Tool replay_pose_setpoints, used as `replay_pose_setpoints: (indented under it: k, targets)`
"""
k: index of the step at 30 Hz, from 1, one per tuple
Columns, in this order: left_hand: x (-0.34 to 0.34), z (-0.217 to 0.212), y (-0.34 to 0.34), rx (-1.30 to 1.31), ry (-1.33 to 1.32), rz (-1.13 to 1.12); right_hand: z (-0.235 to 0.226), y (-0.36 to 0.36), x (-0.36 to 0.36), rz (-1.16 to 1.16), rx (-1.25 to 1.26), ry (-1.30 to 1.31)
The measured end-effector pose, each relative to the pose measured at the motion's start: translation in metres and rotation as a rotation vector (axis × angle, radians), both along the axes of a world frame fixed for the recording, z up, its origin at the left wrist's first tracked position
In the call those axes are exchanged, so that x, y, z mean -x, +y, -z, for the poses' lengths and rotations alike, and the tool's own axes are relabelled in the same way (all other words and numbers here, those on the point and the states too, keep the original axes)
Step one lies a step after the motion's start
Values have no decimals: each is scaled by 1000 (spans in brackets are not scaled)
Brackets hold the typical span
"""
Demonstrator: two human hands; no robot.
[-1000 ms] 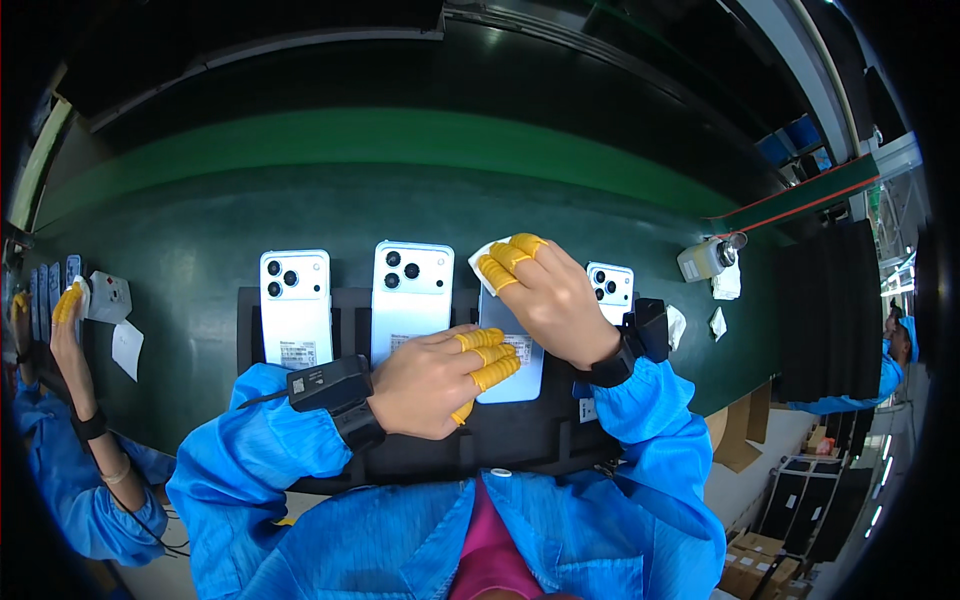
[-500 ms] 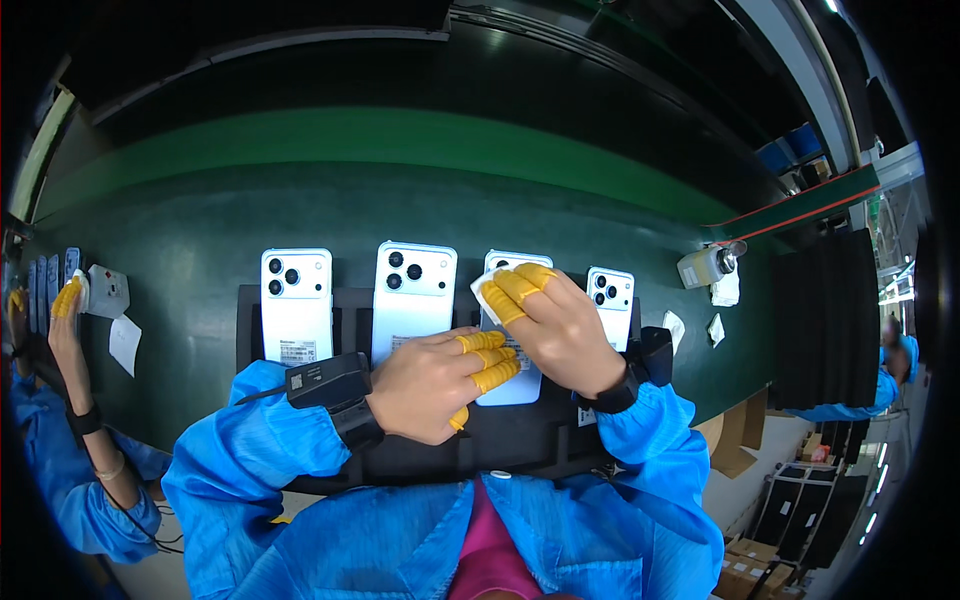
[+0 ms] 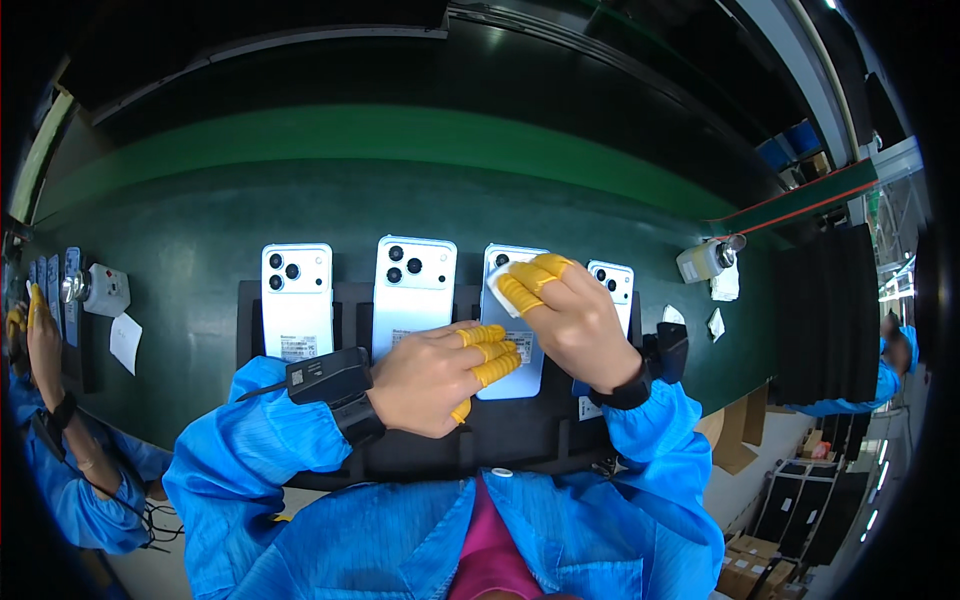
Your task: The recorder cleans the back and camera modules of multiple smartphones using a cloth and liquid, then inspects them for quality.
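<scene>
Four pale blue-white phones lie camera side up in a black tray (image 3: 248,330) on the green belt. My left hand (image 3: 435,378), with yellow finger cots, presses its fingertips on the third phone (image 3: 508,382) and holds it down. Pinched in my right hand (image 3: 572,322), which also wears yellow cots, is a small white cloth (image 3: 497,276) against the top of that phone, beside its cameras. The first phone (image 3: 297,300) and second phone (image 3: 413,290) lie untouched to the left. My right hand partly hides the fourth phone (image 3: 614,285).
A black scanner (image 3: 328,375) is strapped to my left wrist. A co-worker's arm (image 3: 55,400) reaches in at the far left near a small white device (image 3: 103,290) and a paper slip (image 3: 126,341). Another white device (image 3: 703,261) sits right. Cardboard boxes (image 3: 755,560) stand lower right.
My right hand with the cloth has slid down and slightly right over the third phone's top, which now shows. My left hand has stayed on the phone.
</scene>
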State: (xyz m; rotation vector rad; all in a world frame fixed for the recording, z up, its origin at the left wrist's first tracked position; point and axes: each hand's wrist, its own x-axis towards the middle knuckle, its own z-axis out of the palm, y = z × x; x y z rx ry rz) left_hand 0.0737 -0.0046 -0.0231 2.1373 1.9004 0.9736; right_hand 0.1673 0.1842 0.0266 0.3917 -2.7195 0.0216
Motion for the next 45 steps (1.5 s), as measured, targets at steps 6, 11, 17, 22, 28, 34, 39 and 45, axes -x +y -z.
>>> replay_pose_setpoints:
  k: [6, 11, 17, 22, 28, 34, 39, 45]
  targets:
    - [1, 4, 0, 16, -5, 22, 1, -5, -3, -51, -22, -56]
    - [7, -12, -14, 69, 61, 92, -23, -7, -15, 90, -86, -231]
    - [28, -18, -56, 184, 63, 47, -16, -33, 57, -169, 12, 26]
    - [30, -3, -61, 143, -22, 16, 2, -48, 94, -256, -40, -26]
    - [28, -7, -63, 223, -56, -21, -6, -40, 50, -209, -67, -181]
    - [30, -10, -61, 143, -70, -29, -8, -53, 76, -204, 5, -40]
    - [30, -8, -61, 152, -59, -33, 6, -48, 79, -212, -20, -28]
    - [27, -5, -62, 208, -71, -47, -3, -44, 42, -173, -76, -146]
